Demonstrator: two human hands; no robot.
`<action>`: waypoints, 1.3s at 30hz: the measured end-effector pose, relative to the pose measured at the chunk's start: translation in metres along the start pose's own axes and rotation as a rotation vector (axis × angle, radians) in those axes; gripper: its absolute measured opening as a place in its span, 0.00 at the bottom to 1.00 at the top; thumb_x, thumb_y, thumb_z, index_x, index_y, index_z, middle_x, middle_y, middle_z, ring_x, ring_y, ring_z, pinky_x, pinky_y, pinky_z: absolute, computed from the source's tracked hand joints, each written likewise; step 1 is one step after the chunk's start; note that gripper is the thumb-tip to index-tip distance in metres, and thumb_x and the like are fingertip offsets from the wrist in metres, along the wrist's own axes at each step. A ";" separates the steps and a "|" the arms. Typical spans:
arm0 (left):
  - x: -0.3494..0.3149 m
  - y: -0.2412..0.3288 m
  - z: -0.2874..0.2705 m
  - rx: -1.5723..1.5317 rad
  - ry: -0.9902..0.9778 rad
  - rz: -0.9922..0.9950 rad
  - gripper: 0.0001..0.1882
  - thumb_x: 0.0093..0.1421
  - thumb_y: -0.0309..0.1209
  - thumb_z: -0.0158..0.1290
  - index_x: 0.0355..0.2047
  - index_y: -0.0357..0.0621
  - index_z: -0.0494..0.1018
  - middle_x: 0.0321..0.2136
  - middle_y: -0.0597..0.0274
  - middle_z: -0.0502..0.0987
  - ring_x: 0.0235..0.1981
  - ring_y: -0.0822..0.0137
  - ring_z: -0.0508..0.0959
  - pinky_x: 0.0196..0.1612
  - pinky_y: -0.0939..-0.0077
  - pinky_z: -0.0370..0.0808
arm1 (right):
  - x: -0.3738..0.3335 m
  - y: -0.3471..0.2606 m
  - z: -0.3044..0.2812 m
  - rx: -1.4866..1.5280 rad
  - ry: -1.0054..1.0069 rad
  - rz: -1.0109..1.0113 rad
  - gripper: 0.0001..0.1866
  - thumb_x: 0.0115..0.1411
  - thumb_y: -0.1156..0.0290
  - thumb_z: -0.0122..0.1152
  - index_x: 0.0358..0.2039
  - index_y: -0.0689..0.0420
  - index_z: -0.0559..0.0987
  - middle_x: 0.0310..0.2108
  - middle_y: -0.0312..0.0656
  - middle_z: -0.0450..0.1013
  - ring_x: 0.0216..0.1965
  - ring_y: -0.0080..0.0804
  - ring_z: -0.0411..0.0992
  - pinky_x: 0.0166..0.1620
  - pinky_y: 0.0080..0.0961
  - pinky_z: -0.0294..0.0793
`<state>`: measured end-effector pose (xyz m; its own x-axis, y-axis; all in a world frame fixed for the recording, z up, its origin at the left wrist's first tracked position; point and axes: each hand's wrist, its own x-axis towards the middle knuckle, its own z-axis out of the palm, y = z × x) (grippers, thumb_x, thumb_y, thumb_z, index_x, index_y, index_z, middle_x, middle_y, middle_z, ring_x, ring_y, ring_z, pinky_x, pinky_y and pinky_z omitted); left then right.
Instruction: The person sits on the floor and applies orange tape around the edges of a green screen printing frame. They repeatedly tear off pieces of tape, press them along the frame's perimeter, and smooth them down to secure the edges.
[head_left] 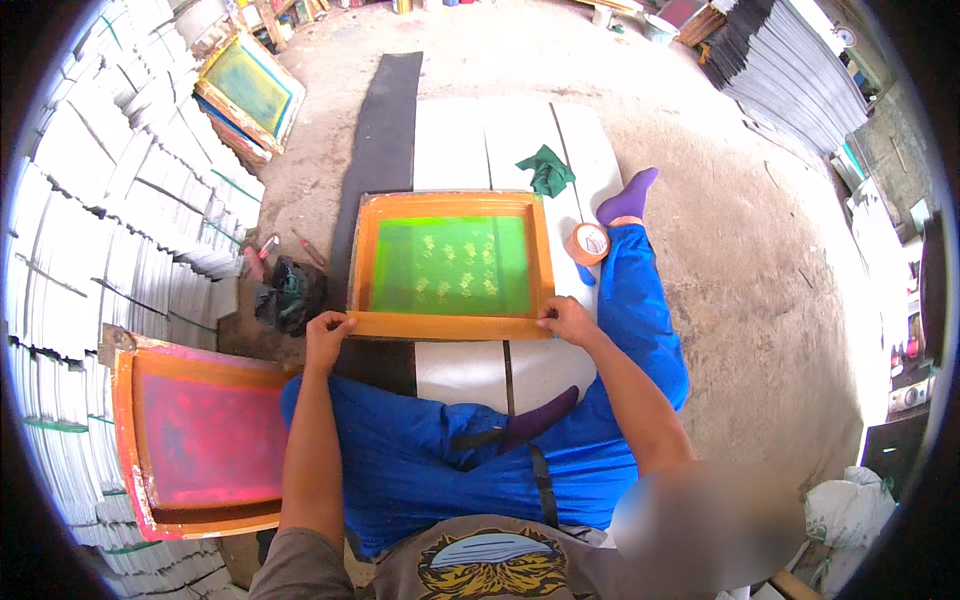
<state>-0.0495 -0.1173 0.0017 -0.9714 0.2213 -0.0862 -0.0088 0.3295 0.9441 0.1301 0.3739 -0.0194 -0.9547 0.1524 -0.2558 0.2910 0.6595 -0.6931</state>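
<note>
Left hand (328,330) and right hand (566,318) grip square wooden-framed green mesh screen (450,264).

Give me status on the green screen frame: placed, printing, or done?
Placed: the green screen frame lies flat on the white boards. In hand: left hand and right hand grip its near corners. No squeegee shows, so no pull is under way. The red screen frame sits aside.

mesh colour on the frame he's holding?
Bright green mesh with a pale repeated motif, in an orange frame. Head view.
</note>
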 end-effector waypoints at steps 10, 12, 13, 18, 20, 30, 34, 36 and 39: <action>0.005 0.029 -0.003 -0.104 0.004 -0.015 0.09 0.59 0.29 0.67 0.31 0.36 0.80 0.25 0.69 0.78 0.27 0.78 0.74 0.32 0.81 0.71 | -0.008 -0.028 -0.038 0.434 0.060 -0.086 0.08 0.61 0.73 0.68 0.35 0.59 0.76 0.28 0.35 0.75 0.32 0.19 0.70 0.37 0.25 0.72; 0.011 0.028 -0.004 -0.048 0.009 -0.010 0.09 0.58 0.29 0.67 0.31 0.35 0.81 0.25 0.69 0.79 0.27 0.78 0.74 0.33 0.80 0.71 | -0.007 -0.033 -0.043 0.471 0.066 -0.111 0.07 0.63 0.75 0.67 0.35 0.59 0.75 0.28 0.33 0.74 0.32 0.17 0.70 0.37 0.22 0.71; 0.013 0.028 -0.003 -0.010 0.005 -0.012 0.09 0.58 0.30 0.67 0.31 0.35 0.81 0.25 0.68 0.79 0.27 0.77 0.75 0.33 0.79 0.72 | -0.006 -0.032 -0.043 0.497 0.069 -0.108 0.11 0.61 0.73 0.70 0.40 0.60 0.77 0.27 0.36 0.76 0.31 0.20 0.72 0.35 0.25 0.72; 0.024 0.007 0.002 0.157 -0.077 -0.114 0.12 0.57 0.33 0.68 0.30 0.34 0.83 0.23 0.67 0.80 0.26 0.77 0.75 0.33 0.78 0.72 | -0.013 -0.034 -0.034 0.169 0.044 0.122 0.14 0.59 0.69 0.72 0.41 0.65 0.83 0.26 0.42 0.79 0.29 0.25 0.76 0.33 0.26 0.74; 0.027 -0.006 0.008 0.178 -0.090 -0.155 0.13 0.57 0.35 0.68 0.30 0.34 0.83 0.23 0.66 0.80 0.26 0.76 0.75 0.33 0.77 0.72 | -0.018 -0.025 -0.025 0.065 0.053 0.166 0.15 0.58 0.66 0.72 0.38 0.66 0.84 0.27 0.44 0.80 0.29 0.29 0.77 0.34 0.29 0.75; 0.029 -0.014 0.021 0.150 -0.075 -0.132 0.13 0.56 0.34 0.69 0.29 0.34 0.83 0.24 0.66 0.82 0.26 0.76 0.77 0.32 0.75 0.73 | -0.028 0.000 -0.004 0.087 0.077 0.230 0.13 0.60 0.65 0.71 0.34 0.64 0.83 0.31 0.46 0.79 0.36 0.31 0.76 0.41 0.31 0.74; 0.025 -0.011 0.024 0.172 -0.094 -0.122 0.12 0.56 0.34 0.69 0.29 0.35 0.83 0.24 0.65 0.82 0.27 0.77 0.77 0.33 0.76 0.74 | -0.031 0.007 0.001 0.017 0.115 0.210 0.13 0.60 0.66 0.70 0.34 0.65 0.83 0.30 0.41 0.78 0.34 0.29 0.74 0.39 0.31 0.74; 0.021 -0.008 0.025 0.207 -0.109 -0.119 0.11 0.57 0.33 0.68 0.29 0.36 0.83 0.24 0.66 0.81 0.27 0.77 0.76 0.33 0.77 0.73 | -0.036 0.018 0.000 0.008 0.113 0.209 0.12 0.60 0.67 0.69 0.35 0.65 0.83 0.29 0.40 0.78 0.33 0.28 0.74 0.38 0.30 0.73; 0.009 -0.001 0.021 0.063 -0.150 -0.229 0.10 0.57 0.31 0.68 0.29 0.36 0.82 0.25 0.66 0.81 0.27 0.76 0.76 0.34 0.77 0.73 | -0.041 0.018 -0.003 0.147 0.082 0.226 0.11 0.60 0.69 0.68 0.35 0.65 0.82 0.29 0.40 0.78 0.32 0.27 0.74 0.37 0.29 0.73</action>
<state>-0.0533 -0.0961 -0.0071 -0.8998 0.2661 -0.3457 -0.2046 0.4422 0.8732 0.1745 0.3812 -0.0194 -0.8649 0.3461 -0.3635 0.4970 0.4888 -0.7170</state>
